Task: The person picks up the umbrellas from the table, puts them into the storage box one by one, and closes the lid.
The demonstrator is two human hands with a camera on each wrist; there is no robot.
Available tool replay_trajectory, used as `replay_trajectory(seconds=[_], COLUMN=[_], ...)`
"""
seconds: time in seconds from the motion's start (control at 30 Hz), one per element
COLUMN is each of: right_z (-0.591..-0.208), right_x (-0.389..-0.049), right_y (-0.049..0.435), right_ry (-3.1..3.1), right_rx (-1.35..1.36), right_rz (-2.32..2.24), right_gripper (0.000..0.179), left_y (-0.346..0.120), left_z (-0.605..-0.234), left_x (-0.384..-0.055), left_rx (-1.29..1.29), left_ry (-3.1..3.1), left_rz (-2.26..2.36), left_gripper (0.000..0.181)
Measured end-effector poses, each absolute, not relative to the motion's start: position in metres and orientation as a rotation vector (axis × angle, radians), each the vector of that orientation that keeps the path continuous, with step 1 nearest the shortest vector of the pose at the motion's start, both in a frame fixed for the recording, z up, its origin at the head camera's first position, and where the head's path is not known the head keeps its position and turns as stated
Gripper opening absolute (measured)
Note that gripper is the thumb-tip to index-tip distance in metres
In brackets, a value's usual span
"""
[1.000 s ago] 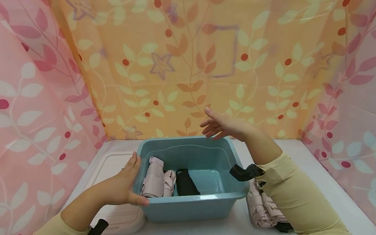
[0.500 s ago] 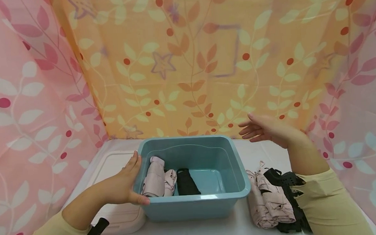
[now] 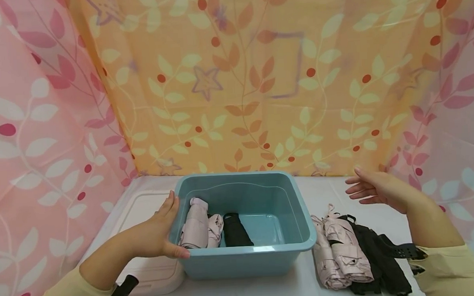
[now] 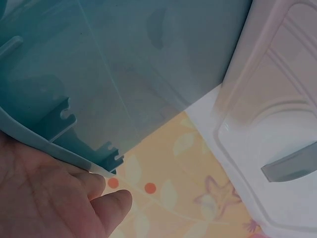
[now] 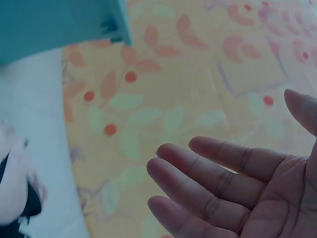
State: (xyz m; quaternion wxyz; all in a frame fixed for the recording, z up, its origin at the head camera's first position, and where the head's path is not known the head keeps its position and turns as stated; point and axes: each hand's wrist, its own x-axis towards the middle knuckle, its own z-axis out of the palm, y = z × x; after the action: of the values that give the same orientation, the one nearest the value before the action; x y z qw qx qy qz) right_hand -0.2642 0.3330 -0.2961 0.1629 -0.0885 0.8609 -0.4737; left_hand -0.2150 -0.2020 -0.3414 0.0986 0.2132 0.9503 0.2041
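A blue-green plastic storage bin (image 3: pixel 243 261) stands in the middle of the white table. My left hand (image 3: pixel 156 228) rests against its left rim, fingers straight along the side and thumb at the front corner. The left wrist view shows the palm and fingertips right at the rim. Inside the bin lie a rolled pale pink garment (image 3: pixel 195 224), a smaller pale patterned roll (image 3: pixel 214 229) and a folded black garment (image 3: pixel 236 230). To the right, my right hand (image 3: pixel 384 188) hovers with fingers extended, holding nothing. Below it are rolled pale pink garments (image 3: pixel 344 249) and black ones (image 3: pixel 381 261).
A whitish lid (image 3: pixel 147 278) lies flat left of the bin, partly under my left forearm. An orange leaf-patterned curtain (image 3: pixel 237 85) hangs behind the table (image 3: pixel 256 294), with pink patterned sheets on both sides.
My right hand has moved right and down from above the bin's far right corner, uncovering the garments on the right. The left hand and bin have stayed put.
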Motion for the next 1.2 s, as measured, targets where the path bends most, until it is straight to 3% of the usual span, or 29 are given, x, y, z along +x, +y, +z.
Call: replay_trajectory(seconds=[0.6, 0.97, 1.1, 1.2], right_z=[-0.383, -0.422, -0.431, -0.439], right_x=[-0.244, -0.234, -0.232, -0.231], right_y=[0.423, 0.438, 0.436, 0.436], right_ry=[2.376, 2.280, 2.273, 2.272], right_rx=[0.163, 0.328, 0.385, 0.375], right_rz=[-1.346, -1.323, -1.324, -1.333], right_gripper=[0.072, 0.078, 0.074, 0.059], left_y=[-0.203, -0.203, -0.202, -0.202], left_z=[-0.343, -0.346, -0.345, -0.344], left_x=[-0.216, -0.217, -0.217, -0.217], left_rx=[0.631, 0.642, 0.647, 0.644], left_ry=[2.815, 2.810, 2.809, 2.811], left_rz=[0.593, 0.593, 0.596, 0.593], left_gripper=[0.133, 0.134, 0.134, 0.134])
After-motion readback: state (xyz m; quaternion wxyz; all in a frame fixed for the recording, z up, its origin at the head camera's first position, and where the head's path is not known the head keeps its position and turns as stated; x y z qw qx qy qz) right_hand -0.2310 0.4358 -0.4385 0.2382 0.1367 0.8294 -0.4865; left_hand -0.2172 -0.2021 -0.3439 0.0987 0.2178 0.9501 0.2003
